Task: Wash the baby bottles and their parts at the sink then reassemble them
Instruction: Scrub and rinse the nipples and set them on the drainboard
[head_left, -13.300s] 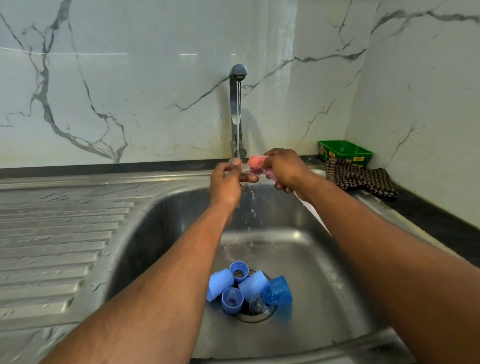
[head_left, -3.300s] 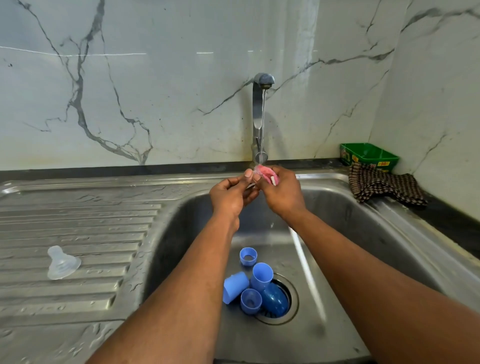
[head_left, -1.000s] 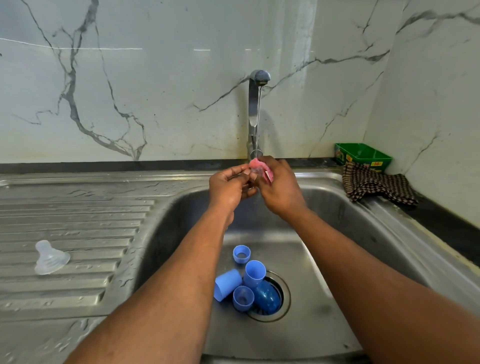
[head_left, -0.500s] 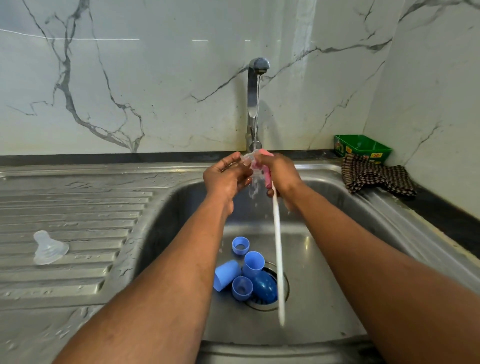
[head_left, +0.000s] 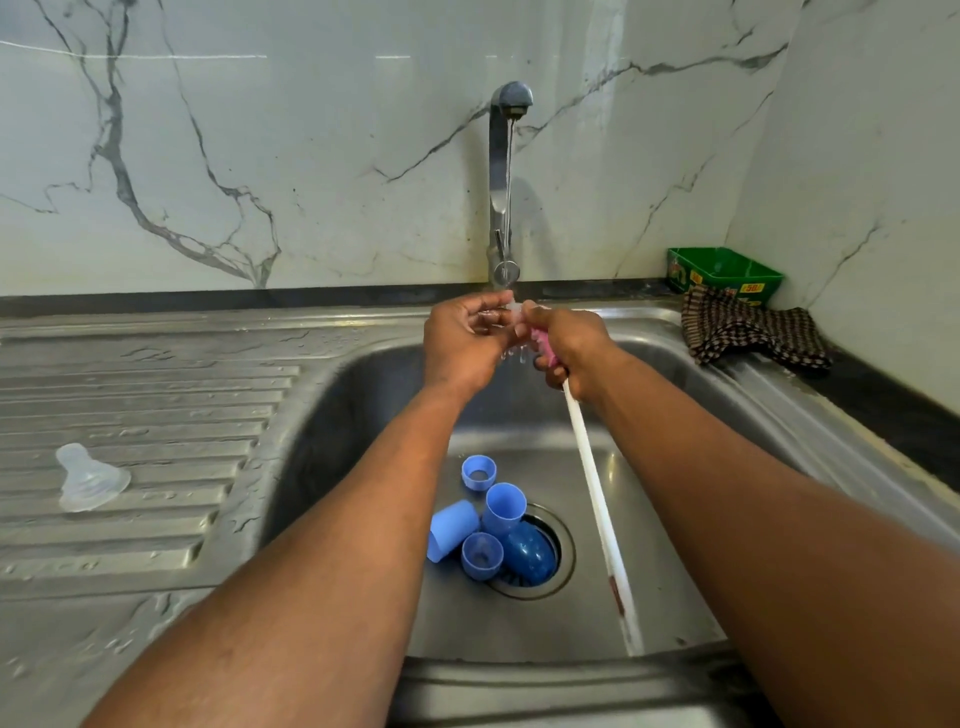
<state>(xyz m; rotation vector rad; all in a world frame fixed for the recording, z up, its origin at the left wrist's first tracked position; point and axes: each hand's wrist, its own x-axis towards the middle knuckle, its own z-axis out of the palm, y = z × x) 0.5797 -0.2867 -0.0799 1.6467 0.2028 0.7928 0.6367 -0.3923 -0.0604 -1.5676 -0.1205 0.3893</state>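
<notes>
A small clear teat (head_left: 508, 313) is held under the running water just below the tap (head_left: 503, 182), pinched between the fingers of the left hand (head_left: 464, 340), and is largely hidden by them. A brush with a pink head (head_left: 543, 345) and a long white handle slanting down towards the near rim is gripped in the right hand (head_left: 569, 345), its head touching the teat. Well below the tap, at the drain, five blue parts are clustered: a ring (head_left: 478, 472), an upright cup (head_left: 504, 506), a cap (head_left: 451, 529) lying on its side, a second ring (head_left: 482, 555) and a dark blue dome (head_left: 529, 552). Far left of the tap, a second clear teat (head_left: 89, 480) lies tilted on the ribbed drainer.
</notes>
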